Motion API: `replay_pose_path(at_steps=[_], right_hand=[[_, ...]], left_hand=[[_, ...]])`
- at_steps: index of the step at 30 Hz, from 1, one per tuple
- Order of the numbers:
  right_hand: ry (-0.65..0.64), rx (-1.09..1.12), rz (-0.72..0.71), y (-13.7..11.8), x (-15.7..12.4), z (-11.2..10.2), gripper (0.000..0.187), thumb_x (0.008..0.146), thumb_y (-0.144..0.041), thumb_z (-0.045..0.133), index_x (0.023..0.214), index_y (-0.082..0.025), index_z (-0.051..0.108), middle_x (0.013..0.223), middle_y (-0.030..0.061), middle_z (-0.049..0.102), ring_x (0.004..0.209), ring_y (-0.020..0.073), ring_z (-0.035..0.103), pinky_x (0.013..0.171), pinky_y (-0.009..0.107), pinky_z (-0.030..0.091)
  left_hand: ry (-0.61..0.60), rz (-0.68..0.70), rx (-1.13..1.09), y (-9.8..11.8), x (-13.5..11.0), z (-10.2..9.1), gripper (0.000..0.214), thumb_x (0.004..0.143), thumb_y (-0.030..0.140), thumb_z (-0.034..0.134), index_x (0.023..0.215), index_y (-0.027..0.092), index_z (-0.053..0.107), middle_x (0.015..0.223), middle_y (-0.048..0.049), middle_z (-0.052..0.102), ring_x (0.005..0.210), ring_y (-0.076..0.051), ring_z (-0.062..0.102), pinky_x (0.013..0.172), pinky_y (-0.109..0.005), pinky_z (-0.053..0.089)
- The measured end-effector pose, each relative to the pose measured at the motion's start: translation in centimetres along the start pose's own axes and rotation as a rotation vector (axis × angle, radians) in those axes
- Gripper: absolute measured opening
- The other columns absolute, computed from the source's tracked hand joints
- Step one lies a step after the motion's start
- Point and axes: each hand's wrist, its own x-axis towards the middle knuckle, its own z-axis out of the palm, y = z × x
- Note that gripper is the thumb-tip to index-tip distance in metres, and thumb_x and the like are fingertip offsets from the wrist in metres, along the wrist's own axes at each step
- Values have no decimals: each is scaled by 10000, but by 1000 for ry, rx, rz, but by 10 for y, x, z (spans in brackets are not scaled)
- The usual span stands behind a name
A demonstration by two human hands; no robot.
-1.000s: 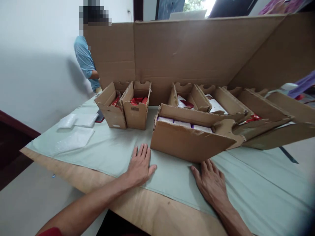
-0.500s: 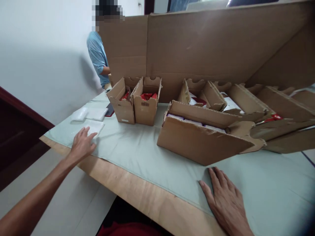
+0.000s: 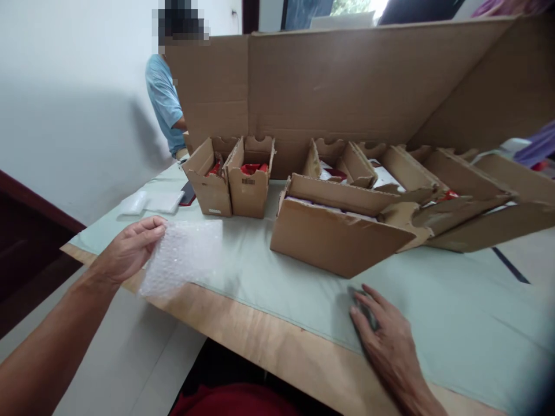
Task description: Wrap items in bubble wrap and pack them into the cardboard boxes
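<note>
My left hand (image 3: 134, 248) pinches the upper left corner of a clear bubble wrap bag (image 3: 184, 254) between thumb and fingers, holding it above the table's front edge. Behind it, more folded bubble wrap (image 3: 163, 201) lies on the cloth. My right hand (image 3: 385, 332) is open and holds nothing; its fingers are apart, low over the pale green cloth. Just beyond its fingertips stands a long cardboard box (image 3: 333, 237) with several purple-and-white packs partly showing inside.
Two narrow cardboard bins (image 3: 249, 193) with red packets stand at the back left. Several more bins (image 3: 390, 167) line the right side. A tall cardboard panel (image 3: 338, 86) rises behind them. A person in a blue shirt (image 3: 162, 95) is beyond the table. A dark flat object (image 3: 188, 195) lies near the wrap.
My left hand has closed on a bubble wrap bag and lifted it off the cloth. My right hand has risen slightly from the table. The view has shifted a little.
</note>
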Motion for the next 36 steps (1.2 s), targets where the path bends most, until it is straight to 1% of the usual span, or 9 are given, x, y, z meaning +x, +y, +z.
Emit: replay_pose_path(at_steps=[4, 8, 12, 15, 19, 26, 30, 33, 36], right_hand=[[-237, 481, 75, -54, -1, -14, 389, 928, -489, 624, 1239, -264, 687, 1476, 126, 589, 1351, 333, 561, 1092, 538, 471], [-576, 1208, 159, -112, 16, -9, 794, 785, -637, 758, 1458, -291, 519, 1472, 141, 574, 1292, 315, 594, 1012, 488, 517], [-527, 1410, 373, -130, 29, 4, 508, 740, -553, 832, 1098, -216, 707, 1025, 62, 736, 879, 201, 684, 799, 354, 553], [-314, 1332, 504, -117, 29, 3, 390, 770, -521, 809, 964, -199, 709, 829, 10, 700, 679, 142, 608, 635, 280, 499], [-159, 943, 354, -99, 20, -21, 252, 856, -439, 735, 813, -202, 660, 695, -17, 616, 608, 133, 543, 550, 260, 437], [417, 205, -246, -92, -21, -77, 117, 897, -184, 636, 950, -271, 577, 1231, 105, 664, 1144, 317, 642, 913, 483, 532], [264, -146, -270, -59, -49, -71, 110, 906, -176, 592, 988, -247, 597, 1299, 147, 648, 1132, 328, 646, 898, 491, 512], [88, -219, -138, -31, -73, -65, 57, 939, -234, 569, 953, -230, 625, 1282, 146, 680, 1065, 309, 676, 876, 470, 507], [87, -149, -5, -22, -84, -71, 108, 976, -302, 559, 954, -231, 637, 1231, 130, 712, 1098, 292, 686, 913, 451, 513]], left_hand=[[-199, -130, -348, 12, -15, 55, 380, 623, 409, 880, 777, 194, 606, 657, 24, 596, 554, -101, 527, 507, -186, 423], [-410, -210, -329, 9, -25, 111, 403, 680, 485, 867, 813, 196, 620, 637, 42, 580, 509, -83, 485, 473, -178, 372], [-627, -159, -75, -1, -20, 135, 363, 760, 507, 816, 821, 187, 656, 706, 36, 598, 599, -84, 499, 555, -186, 383], [-793, -202, 78, -15, -17, 128, 366, 751, 496, 813, 906, 195, 674, 790, 9, 662, 689, -119, 567, 620, -215, 420], [-832, -170, 255, -28, -23, 118, 308, 811, 491, 729, 824, 192, 658, 749, 3, 647, 668, -136, 565, 608, -242, 429], [-347, 716, 502, -14, -35, 139, 102, 906, 197, 549, 850, 231, 628, 1066, -75, 708, 1026, -218, 671, 910, -372, 545], [-295, 1055, 748, -40, -31, 139, 254, 846, 19, 494, 916, 217, 638, 1212, -113, 704, 1222, -271, 622, 1008, -457, 521], [-523, 983, 869, -66, -34, 123, 268, 846, 81, 522, 1024, 221, 665, 1294, -120, 686, 1268, -298, 606, 1070, -518, 487], [-646, 845, 824, -74, -38, 106, 237, 895, 262, 599, 1123, 247, 662, 1302, -100, 692, 1231, -283, 636, 1109, -517, 469]])
